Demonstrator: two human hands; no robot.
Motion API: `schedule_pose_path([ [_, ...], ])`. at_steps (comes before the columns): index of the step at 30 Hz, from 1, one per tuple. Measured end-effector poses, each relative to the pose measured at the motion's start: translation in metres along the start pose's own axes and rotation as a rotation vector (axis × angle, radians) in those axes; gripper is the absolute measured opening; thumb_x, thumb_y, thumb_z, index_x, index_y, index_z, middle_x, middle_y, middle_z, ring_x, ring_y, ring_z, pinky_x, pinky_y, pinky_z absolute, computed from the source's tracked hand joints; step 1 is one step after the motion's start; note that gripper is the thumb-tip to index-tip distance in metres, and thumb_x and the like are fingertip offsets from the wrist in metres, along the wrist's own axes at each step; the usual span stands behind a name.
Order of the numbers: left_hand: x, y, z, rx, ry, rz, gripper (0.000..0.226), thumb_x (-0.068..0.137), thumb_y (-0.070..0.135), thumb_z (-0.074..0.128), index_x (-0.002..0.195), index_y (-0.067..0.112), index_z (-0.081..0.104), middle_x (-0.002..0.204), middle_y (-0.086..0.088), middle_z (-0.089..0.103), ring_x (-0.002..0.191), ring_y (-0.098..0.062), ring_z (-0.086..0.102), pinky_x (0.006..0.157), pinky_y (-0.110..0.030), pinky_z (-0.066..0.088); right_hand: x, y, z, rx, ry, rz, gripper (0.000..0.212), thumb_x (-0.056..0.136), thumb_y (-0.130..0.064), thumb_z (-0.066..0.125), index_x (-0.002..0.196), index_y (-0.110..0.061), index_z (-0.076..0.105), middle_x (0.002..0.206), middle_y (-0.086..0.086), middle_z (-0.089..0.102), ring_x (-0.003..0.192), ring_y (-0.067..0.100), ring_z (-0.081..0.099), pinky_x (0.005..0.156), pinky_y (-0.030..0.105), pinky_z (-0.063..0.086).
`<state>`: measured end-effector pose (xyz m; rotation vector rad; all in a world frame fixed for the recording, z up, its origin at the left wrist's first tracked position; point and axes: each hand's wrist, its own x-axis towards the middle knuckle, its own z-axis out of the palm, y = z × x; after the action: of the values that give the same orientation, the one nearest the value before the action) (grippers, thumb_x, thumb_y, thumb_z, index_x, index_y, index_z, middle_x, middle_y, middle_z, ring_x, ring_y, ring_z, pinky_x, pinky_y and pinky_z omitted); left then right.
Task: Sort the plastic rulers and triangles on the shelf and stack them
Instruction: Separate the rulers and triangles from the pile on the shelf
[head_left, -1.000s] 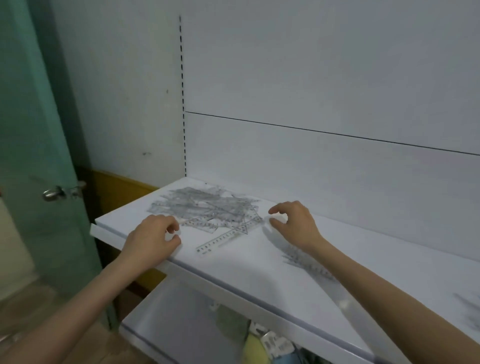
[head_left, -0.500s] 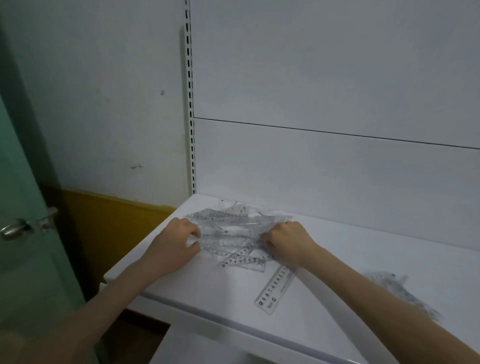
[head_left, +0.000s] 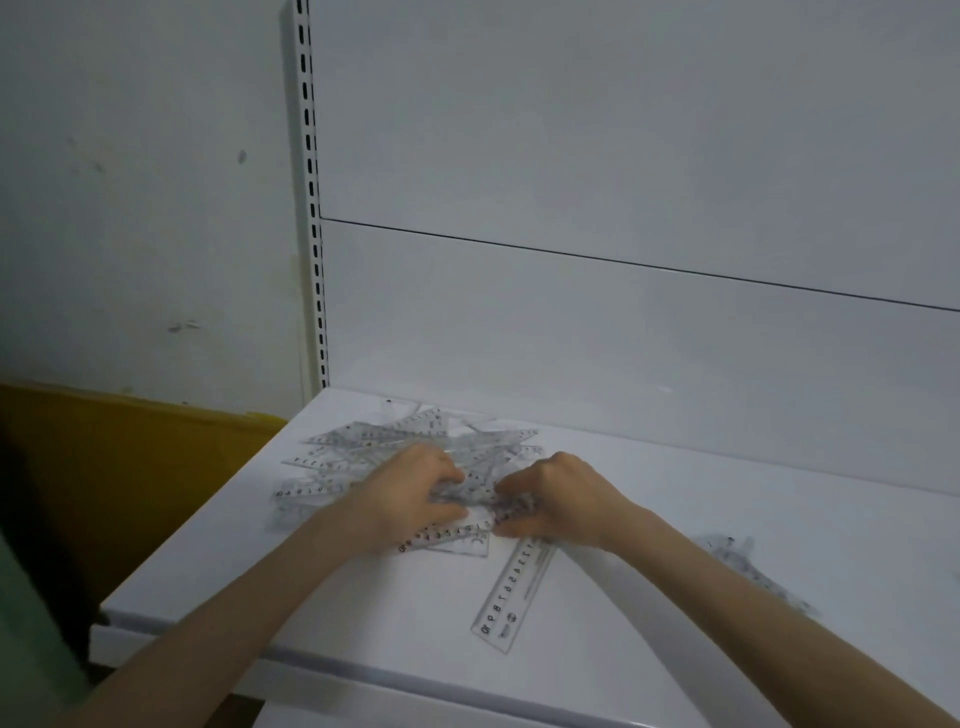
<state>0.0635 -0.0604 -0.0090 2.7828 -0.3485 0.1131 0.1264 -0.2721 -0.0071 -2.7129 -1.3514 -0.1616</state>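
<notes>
A loose heap of clear plastic rulers and triangles (head_left: 374, 447) lies at the back left of the white shelf (head_left: 675, 519). My left hand (head_left: 410, 493) and my right hand (head_left: 556, 499) rest on the heap's near side, fingers curled facing each other and pinching some of the clear pieces between them. One clear ruler (head_left: 511, 597) lies apart, pointing toward the shelf's front edge. A clear triangle (head_left: 457, 540) sticks out under my left hand.
A smaller blurred bunch of clear rulers (head_left: 753, 571) lies to the right, past my right forearm. A slotted white upright (head_left: 311, 197) and white back panel bound the shelf. A yellow board (head_left: 104, 467) stands left of it.
Both hands have moved from the heap's outer sides inward onto it and closed on pieces in its middle. The camera has come closer, and the door at left is out of view.
</notes>
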Motion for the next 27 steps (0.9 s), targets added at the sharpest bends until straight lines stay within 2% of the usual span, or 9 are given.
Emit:
schedule_pose_path([
  [2,0.003,0.002,-0.002,-0.008,0.039,0.006,0.042,0.085,0.038,0.067,0.119,0.013,0.062,0.109,0.003,0.057,0.106,-0.014,0.051,0.087,-0.022,0.037,-0.001,0.001,0.001,-0.072,0.051,-0.094,0.033,0.085,-0.049,0.058,0.080,-0.017,0.066,0.068,0.000,0.065,0.060,0.021,0.054,0.057,0.028,0.042],
  [5,0.004,0.003,-0.002,-0.029,0.069,-0.006,0.036,0.083,0.033,0.071,0.111,0.013,0.064,0.098,0.002,0.057,0.091,-0.013,0.053,0.075,-0.020,0.037,-0.002,0.002,0.001,-0.196,0.302,-0.230,0.029,0.082,-0.033,0.050,0.057,-0.018,0.051,0.048,-0.003,0.052,0.041,0.019,0.040,0.044,0.019,0.029],
  [8,0.004,0.004,-0.004,-0.068,0.081,-0.031,0.023,0.082,0.031,0.071,0.095,0.012,0.065,0.088,-0.004,0.057,0.084,-0.019,0.054,0.069,-0.024,0.035,0.000,0.006,0.001,-0.244,0.537,-0.154,0.025,0.083,-0.016,0.057,0.059,-0.018,0.051,0.049,-0.004,0.049,0.039,0.018,0.032,0.035,0.020,0.033],
  [11,0.000,0.005,-0.009,-0.114,0.106,-0.058,0.031,0.085,0.026,0.069,0.113,0.014,0.063,0.097,0.005,0.051,0.088,-0.009,0.049,0.075,-0.018,0.034,0.000,0.009,-0.006,-0.196,0.695,-0.025,0.028,0.094,-0.023,0.050,0.068,-0.014,0.059,0.054,-0.003,0.053,0.038,0.022,0.045,0.033,0.028,0.038],
  [14,-0.003,0.000,-0.013,-0.122,0.129,-0.096,0.046,0.089,0.019,0.064,0.132,0.015,0.049,0.105,0.007,0.041,0.086,-0.002,0.046,0.079,-0.015,0.034,-0.002,0.011,-0.015,-0.111,0.690,0.043,0.034,0.100,-0.030,0.034,0.081,-0.012,0.056,0.055,-0.002,0.054,0.039,0.025,0.048,0.034,0.030,0.039],
  [17,-0.006,-0.002,-0.017,-0.151,0.134,-0.139,0.054,0.092,0.016,0.058,0.142,0.014,0.037,0.106,0.004,0.036,0.080,0.000,0.043,0.081,-0.017,0.033,-0.002,0.011,-0.019,0.003,0.586,0.116,0.030,0.103,-0.036,0.017,0.092,-0.018,0.038,0.065,-0.002,0.063,0.048,0.026,0.061,0.045,0.036,0.048],
  [19,-0.009,-0.003,-0.021,-0.171,0.168,-0.171,0.053,0.093,0.018,0.058,0.142,0.016,0.037,0.107,0.003,0.039,0.080,-0.002,0.043,0.080,-0.018,0.034,-0.003,0.005,-0.024,0.170,0.515,0.168,0.023,0.105,-0.030,0.024,0.091,-0.017,0.037,0.069,-0.002,0.066,0.047,0.021,0.062,0.049,0.031,0.048],
  [23,-0.014,-0.004,-0.028,-0.228,0.258,-0.194,0.046,0.088,0.023,0.065,0.131,0.018,0.050,0.105,0.005,0.051,0.078,-0.002,0.046,0.073,-0.019,0.035,-0.005,-0.008,-0.042,0.758,0.483,0.361,0.024,0.102,-0.021,0.038,0.086,-0.007,0.049,0.051,0.005,0.059,0.036,0.026,0.049,0.041,0.025,0.039],
  [27,-0.016,0.004,-0.032,-0.256,0.318,-0.157,0.047,0.082,0.030,0.071,0.125,0.019,0.053,0.102,0.005,0.053,0.075,-0.002,0.046,0.070,-0.019,0.037,-0.017,-0.009,-0.049,0.945,0.411,0.443,0.030,0.103,-0.024,0.038,0.087,-0.004,0.054,0.050,0.007,0.058,0.033,0.021,0.041,0.039,0.020,0.032],
])
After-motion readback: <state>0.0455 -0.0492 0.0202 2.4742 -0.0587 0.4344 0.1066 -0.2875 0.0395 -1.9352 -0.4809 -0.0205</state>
